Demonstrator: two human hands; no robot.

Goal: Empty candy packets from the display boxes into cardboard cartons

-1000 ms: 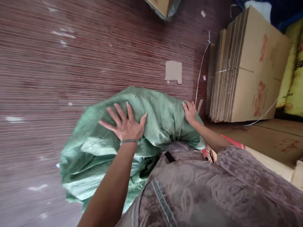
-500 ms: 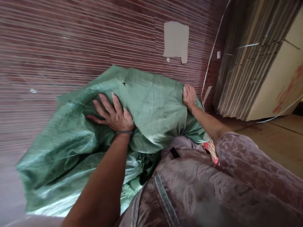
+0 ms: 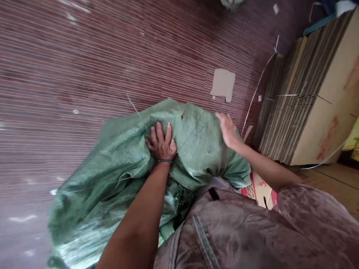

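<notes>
Two bare hands over a green sack (image 3: 196, 144), its pressing apparently only part done.
The green sack spreads from lower left to right of centre, on the striped reddish floor (image 3: 112, 56); its lower-left part is loose and deeply creased, left unsmoothed, while the stretch around the centre lies flatter, so I judge that much done; the left hand (image 3: 161, 144), near the centre, rests palm down on it, fingers parted and grasping nothing; a cardboard scrap (image 3: 223, 84) lies above right of centre; below it, the right hand (image 3: 228, 130) is over the sack's right end, fingers stretched out and unclenched; whether it touches the cloth I cannot tell; flattened cartons (image 3: 298, 101) stand stacked along the right side.
</notes>
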